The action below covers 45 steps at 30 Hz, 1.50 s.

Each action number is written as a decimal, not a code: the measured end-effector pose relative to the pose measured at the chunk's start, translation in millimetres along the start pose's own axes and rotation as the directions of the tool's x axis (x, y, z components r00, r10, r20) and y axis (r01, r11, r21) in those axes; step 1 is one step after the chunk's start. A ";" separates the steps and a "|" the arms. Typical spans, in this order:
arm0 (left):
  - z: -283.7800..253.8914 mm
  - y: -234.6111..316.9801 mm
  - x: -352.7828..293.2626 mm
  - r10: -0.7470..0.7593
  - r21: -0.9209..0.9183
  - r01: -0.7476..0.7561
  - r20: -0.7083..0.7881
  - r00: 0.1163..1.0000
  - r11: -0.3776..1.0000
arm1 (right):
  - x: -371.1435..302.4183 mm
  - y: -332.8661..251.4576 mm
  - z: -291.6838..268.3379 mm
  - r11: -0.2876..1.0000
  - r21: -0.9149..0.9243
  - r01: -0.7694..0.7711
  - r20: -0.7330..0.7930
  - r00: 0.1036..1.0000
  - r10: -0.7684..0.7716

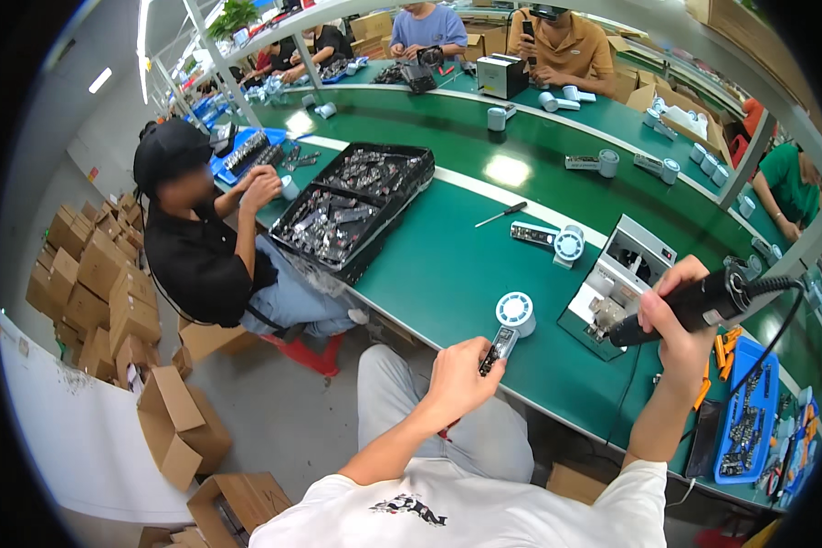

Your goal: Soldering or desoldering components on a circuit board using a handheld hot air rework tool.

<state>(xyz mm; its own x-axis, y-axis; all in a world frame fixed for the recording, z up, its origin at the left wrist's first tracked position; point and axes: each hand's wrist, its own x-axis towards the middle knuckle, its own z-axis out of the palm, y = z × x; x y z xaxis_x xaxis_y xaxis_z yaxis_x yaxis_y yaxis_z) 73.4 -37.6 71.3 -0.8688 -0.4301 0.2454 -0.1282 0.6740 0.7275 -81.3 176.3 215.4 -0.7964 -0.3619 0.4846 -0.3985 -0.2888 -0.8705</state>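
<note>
My left hand [458,379] grips a small handheld fan [515,313] by its handle, over the near edge of the green table. The fan's round, pale blue head points away from me, and its handle looks uncovered, with dark parts inside. In my right hand [678,320] is a black electric screwdriver [714,303] with a coiled cord. Its nose reaches the front of a silver screw feeder [644,248]; the tip itself is too small to make out. Another fan [569,244] with an uncovered handle lies between the feeder and a loose screwdriver [501,214].
A black divided tray [429,172] of dark parts stands left, beside a seated co-worker [196,237]. On the right are a blue tray [732,468] of small parts and orange pieces [702,395]. Beyond runs a green conveyor [539,187] carrying fans; other people sit across it.
</note>
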 end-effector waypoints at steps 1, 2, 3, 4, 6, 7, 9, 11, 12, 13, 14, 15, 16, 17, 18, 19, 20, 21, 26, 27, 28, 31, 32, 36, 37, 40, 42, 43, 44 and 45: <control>4.1 1.4 -7.0 -0.017 0.031 0.017 0.004 1.000 0.999 | 1.6 3.3 3.4 1.000 0.010 -0.001 0.018 1.000 0.001; 11.0 3.6 -11.5 -0.025 0.017 0.025 0.012 1.000 1.000 | 2.5 8.7 4.3 1.000 0.018 -0.006 0.028 1.000 0.006; 17.6 6.3 -12.2 -0.003 0.039 0.002 0.030 1.000 0.999 | 4.4 11.2 6.6 0.999 0.030 -0.011 0.036 0.999 0.010; 24.0 9.8 -12.0 0.020 0.061 -0.023 0.050 0.999 0.998 | 6.3 14.7 4.9 1.000 0.023 -0.013 0.036 0.999 0.012; 31.9 18.2 -10.7 0.011 0.028 -0.014 0.082 0.997 1.000 | 8.1 15.8 3.2 1.000 -0.006 -0.017 0.007 1.000 0.017; 37.3 21.1 -8.4 0.029 0.011 -0.030 0.094 0.995 1.000 | 9.7 16.1 0.3 1.000 0.002 -0.021 -0.004 1.000 0.021; 47.4 20.9 -6.1 0.044 0.000 -0.044 0.097 0.994 0.999 | 12.3 14.5 0.0 1.000 0.015 -0.025 -0.033 0.999 0.025; 57.4 15.2 -5.6 -0.013 -0.082 0.021 0.088 0.996 0.996 | 15.4 13.2 -0.5 1.000 0.014 -0.013 -0.063 0.998 0.014; 62.0 13.8 -4.8 -0.015 -0.136 0.021 0.044 0.999 0.990 | 16.8 11.7 -1.3 0.999 0.041 -0.012 -0.074 0.997 0.015; 64.5 13.9 -3.5 -0.028 -0.152 0.033 0.036 0.999 0.988 | 17.6 11.4 -2.9 0.998 0.056 -0.004 -0.078 0.997 0.008; 67.1 13.0 -2.7 -0.046 -0.166 0.049 0.025 0.999 0.985 | 19.8 13.0 -4.9 0.998 0.067 0.009 -0.090 0.996 -0.002; 72.3 12.1 -1.1 -0.036 -0.178 0.036 0.001 0.999 0.983 | 21.7 13.6 -6.5 0.997 0.072 0.012 -0.111 0.994 -0.004; 75.1 13.4 0.7 -0.037 -0.178 0.040 0.020 0.999 0.983 | 24.0 13.7 -8.3 0.999 0.030 0.019 -0.145 0.989 -0.015; 76.0 16.8 5.3 -0.034 -0.176 0.040 0.034 0.999 0.984 | 27.2 15.0 -9.8 0.999 0.024 0.032 -0.162 0.986 -0.028; 80.3 17.9 7.1 -0.012 -0.182 0.018 0.035 0.999 0.983 | 29.1 16.7 -11.5 0.999 0.016 0.034 -0.166 0.986 -0.031; 84.5 18.2 8.7 -0.009 -0.187 0.019 0.054 0.999 0.982 | 30.6 18.8 -13.3 0.999 0.010 0.038 -0.167 0.985 -0.036; 87.4 17.8 10.6 0.008 -0.194 0.002 0.053 0.999 0.981 | 32.0 22.1 -14.2 0.999 -0.002 0.041 -0.170 0.985 -0.041; 89.5 17.2 12.8 0.026 -0.201 -0.015 0.050 0.998 0.979 | 33.8 25.8 -14.1 0.999 -0.015 0.050 -0.176 0.983 -0.052; 83.7 14.9 24.1 0.041 -0.201 -0.020 0.100 0.994 0.979 | 37.6 43.5 -7.1 0.996 -0.081 0.024 -0.150 0.988 -0.036; 79.9 11.2 26.3 0.029 -0.165 -0.007 0.136 0.990 0.986 | 37.6 44.7 -5.1 0.997 -0.080 0.021 -0.148 0.988 -0.033; 80.0 5.9 29.0 0.050 -0.210 -0.038 0.048 0.998 0.977 | 38.2 45.5 -2.2 0.998 -0.058 0.018 -0.128 0.991 -0.025; 69.0 -6.2 33.4 0.117 -0.212 -0.142 -0.124 0.985 0.967 | 34.8 46.4 6.7 0.999 -0.032 -0.011 -0.105 0.994 0.007; 76.5 -10.9 36.7 0.152 -0.285 -0.200 -0.183 0.971 0.937 | 33.4 47.0 3.2 0.999 -0.048 0.008 -0.077 0.997 -0.012; 86.0 -8.5 39.1 0.267 -0.194 -0.277 -0.075 0.961 0.941 | 21.1 39.1 -3.3 0.999 -0.043 -0.031 -0.130 0.991 0.026; 84.2 -9.8 39.1 0.278 -0.190 -0.282 -0.049 0.959 0.940 | 21.3 39.3 -0.7 0.999 -0.032 -0.037 -0.118 0.992 0.033; 82.6 -10.9 35.0 0.204 -0.252 -0.201 -0.015 0.979 0.947 | 23.1 38.6 2.7 0.997 -0.001 -0.071 -0.105 0.992 0.071; 81.2 -11.6 36.8 0.194 -0.245 -0.192 -0.016 0.981 0.950 | 23.5 37.2 2.6 0.989 0.071 -0.127 -0.096 0.986 0.133; 82.1 -11.9 38.1 0.190 -0.239 -0.185 -0.001 0.982 0.953 | 22.7 36.1 5.4 0.986 0.103 -0.134 -0.087 0.986 0.143; 81.0 -12.0 38.8 0.176 -0.238 -0.174 -0.013 0.984 0.956 | 22.1 35.6 10.5 0.980 0.135 -0.145 -0.076 0.985 0.156; 81.4 -13.1 40.2 0.185 -0.249 -0.186 -0.030 0.982 0.950 | 22.2 38.3 12.2 0.989 0.107 -0.099 -0.042 0.994 0.104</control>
<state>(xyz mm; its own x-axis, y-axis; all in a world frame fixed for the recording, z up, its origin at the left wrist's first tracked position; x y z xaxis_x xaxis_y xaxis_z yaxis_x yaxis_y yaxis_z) 1.2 -14.9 19.5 -0.8628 -0.3159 0.3947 0.1590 0.5715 0.8050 -108.7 146.4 193.9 -0.8517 -0.3525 0.3877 -0.2668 -0.3452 -0.8998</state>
